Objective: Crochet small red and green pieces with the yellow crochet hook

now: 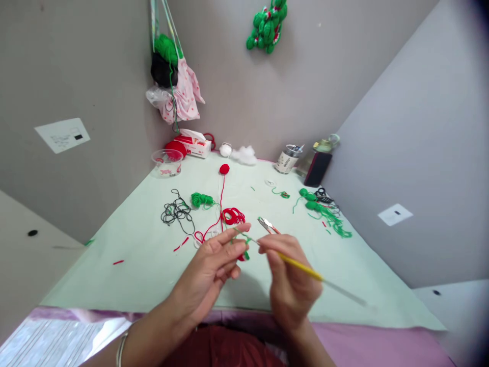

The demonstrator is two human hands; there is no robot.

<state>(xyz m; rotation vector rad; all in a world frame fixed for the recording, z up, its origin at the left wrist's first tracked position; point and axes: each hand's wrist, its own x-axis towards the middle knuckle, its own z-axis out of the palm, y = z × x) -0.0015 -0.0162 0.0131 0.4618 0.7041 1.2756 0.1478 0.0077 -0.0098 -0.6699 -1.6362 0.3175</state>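
My right hand (292,283) is closed around a crochet hook (300,264) with a yellow grip, its tip pointing left toward my other hand. Pinched in the fingers of my left hand (214,265) is a small green and red crochet piece (244,254), mostly hidden by those fingers. Green yarn runs over the raised left index finger, and the hook's tip meets the green loops. Just beyond my hands lie a loose coil of red yarn (233,216) and a pair of scissors (268,225), partly behind my right hand.
Tangled black yarn (178,210) and a green yarn bundle (202,200) lie left. A red ball (224,169) sits farther back. Green pieces with long tails (328,214) lie right, near a phone (318,169) and pen holder (288,159). A tissue box (194,145) and plastic tub (167,163) stand back left.
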